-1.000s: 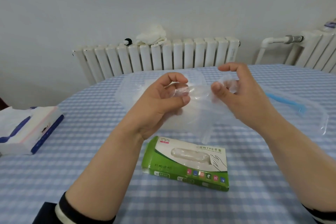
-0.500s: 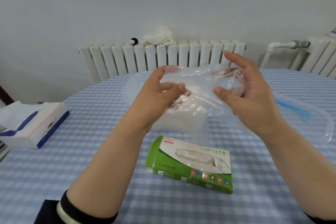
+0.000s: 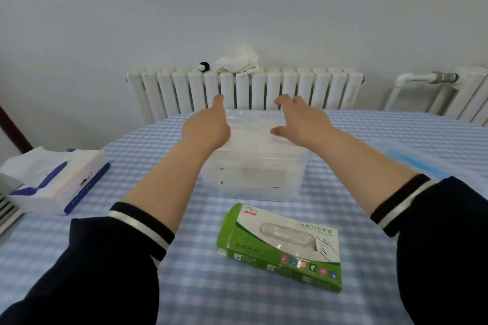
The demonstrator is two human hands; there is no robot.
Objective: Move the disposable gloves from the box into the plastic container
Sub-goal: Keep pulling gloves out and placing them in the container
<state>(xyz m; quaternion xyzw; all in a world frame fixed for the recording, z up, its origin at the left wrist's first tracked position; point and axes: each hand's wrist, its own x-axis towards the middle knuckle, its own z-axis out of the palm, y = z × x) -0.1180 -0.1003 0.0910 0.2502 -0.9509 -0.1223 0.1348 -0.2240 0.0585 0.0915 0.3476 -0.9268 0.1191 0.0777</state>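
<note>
The clear plastic container (image 3: 253, 179) stands mid-table with clear disposable gloves (image 3: 250, 126) lying flat across its top. My left hand (image 3: 208, 126) rests at the gloves' left edge, fingers stretched forward. My right hand (image 3: 298, 121) lies at their right edge, thumb and fingers spread apart. Neither hand visibly pinches the film. The green and white glove box (image 3: 280, 248) lies flat on the checked tablecloth nearer to me, between my forearms, with a glove showing in its oval opening.
A soft tissue pack (image 3: 52, 179) sits at the table's left edge. The container's clear lid with a blue strip (image 3: 412, 161) lies to the right. Behind the table a white radiator (image 3: 245, 90) carries a white cloth (image 3: 237, 60).
Both hands moved forward and down from in front of me to the container. The glove they held stretched between them now lies flat on the container's top, and the fingers have spread.
</note>
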